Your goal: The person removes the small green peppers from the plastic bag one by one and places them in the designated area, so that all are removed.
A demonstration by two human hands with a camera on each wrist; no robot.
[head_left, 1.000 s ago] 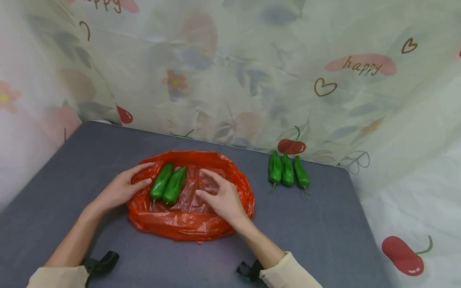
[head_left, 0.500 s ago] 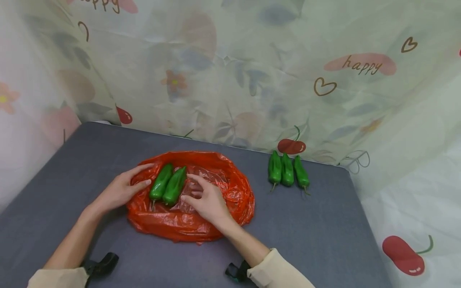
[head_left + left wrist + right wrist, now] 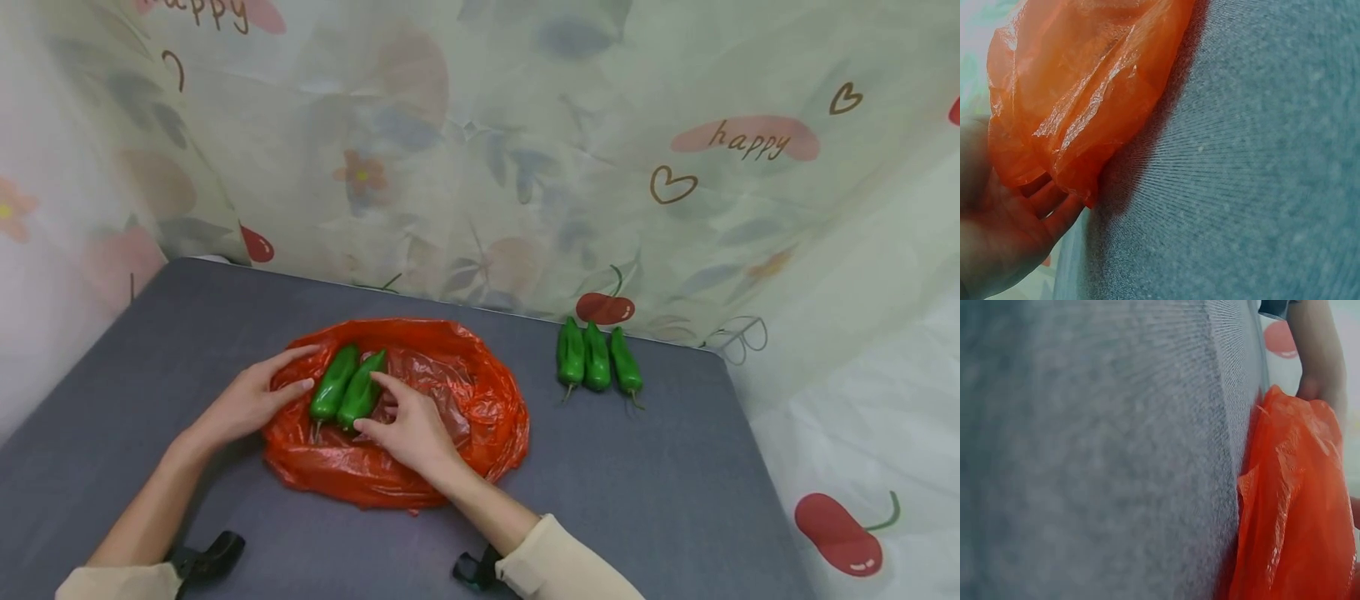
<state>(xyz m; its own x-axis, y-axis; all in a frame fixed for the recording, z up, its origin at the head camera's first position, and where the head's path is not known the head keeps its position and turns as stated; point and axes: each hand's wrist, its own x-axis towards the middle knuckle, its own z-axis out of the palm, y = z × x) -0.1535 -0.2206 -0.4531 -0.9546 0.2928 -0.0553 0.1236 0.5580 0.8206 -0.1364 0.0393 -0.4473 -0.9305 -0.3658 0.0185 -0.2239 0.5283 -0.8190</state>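
Note:
A red plastic bag lies with its mouth spread wide and its rim rolled outward. Inside, two green peppers rest side by side toward the left. My left hand holds the bag's left side, its thumb over the rim; in the left wrist view, the fingers lie against the outside of the plastic. Over the bag, my right hand has its thumb and index fingertips right at the edge of the right-hand green pepper, spaced apart along it. Its other fingers are partly hidden.
Several things stand around: three green peppers lie in a row at the back right of the grey table. A printed curtain hangs along the back and sides. Black wrist straps sit at both sleeves.
My right hand has moved left across the bag, from its middle to the right-hand pepper. My left hand has stayed at the bag's left rim, and the peppers lie as before.

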